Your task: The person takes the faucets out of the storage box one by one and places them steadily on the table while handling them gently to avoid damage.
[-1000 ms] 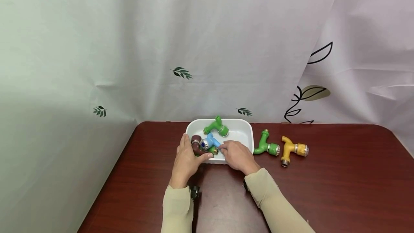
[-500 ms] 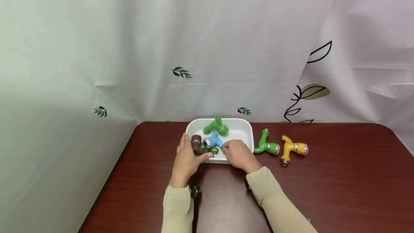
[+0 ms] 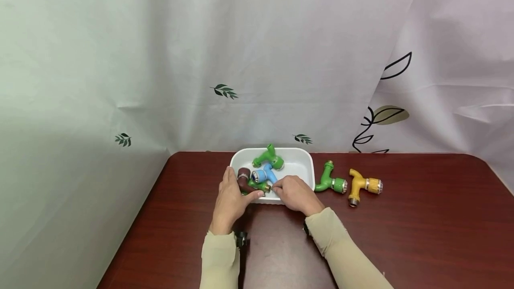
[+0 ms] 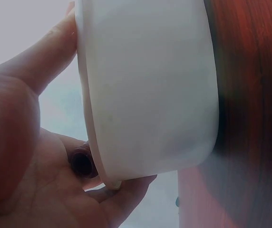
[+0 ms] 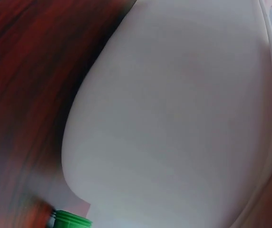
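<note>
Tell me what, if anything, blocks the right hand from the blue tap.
Nothing visible: in the head view, the right hand reaches over the rim of the white tray and meets the spout of the blue tap; the brown tap lies left, out of the way.

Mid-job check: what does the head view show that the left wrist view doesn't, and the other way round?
Only the head view shows the blue tap, rear green tap and front green tap in the white tray, plus a third green tap and the yellow tap on the table to its right.

Only the left wrist view shows a dark round opening, probably the brown tap's, and a broad side-on look at the tray's outer wall.

Both show the left hand at the tray's rim, the tray and the table.
</note>
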### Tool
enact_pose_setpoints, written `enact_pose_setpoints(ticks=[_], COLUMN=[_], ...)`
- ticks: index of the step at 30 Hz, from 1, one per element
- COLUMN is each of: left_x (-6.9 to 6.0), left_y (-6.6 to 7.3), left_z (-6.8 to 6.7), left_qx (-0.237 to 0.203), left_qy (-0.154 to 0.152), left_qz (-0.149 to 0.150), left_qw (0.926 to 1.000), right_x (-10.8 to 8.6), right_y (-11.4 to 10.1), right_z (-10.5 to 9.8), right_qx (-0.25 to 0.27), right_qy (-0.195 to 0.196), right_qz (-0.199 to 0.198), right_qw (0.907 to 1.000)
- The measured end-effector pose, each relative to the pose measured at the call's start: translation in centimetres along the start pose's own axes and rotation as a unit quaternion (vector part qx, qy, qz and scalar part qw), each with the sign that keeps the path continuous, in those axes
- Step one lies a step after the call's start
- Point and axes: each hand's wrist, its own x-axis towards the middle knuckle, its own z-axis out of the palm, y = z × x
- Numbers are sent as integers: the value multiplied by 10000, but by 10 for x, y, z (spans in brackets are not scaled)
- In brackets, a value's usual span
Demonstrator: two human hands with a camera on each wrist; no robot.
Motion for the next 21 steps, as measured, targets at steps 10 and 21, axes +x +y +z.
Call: enact_pose_setpoints(ticks=[10,21], left_x=[-1,-1], left_y=[0,-1], left_z=[1,0], left_qx=[-39,-10], left_qy=[35,54], left_qz=[23,71], left_qw=[10000,10000], right_x=[0,1], right_y=[1,2], right_z=[-1,3], right_qx=[131,257], right_qy=[20,662], right_qz=[77,254], right_qw=[9999,9972])
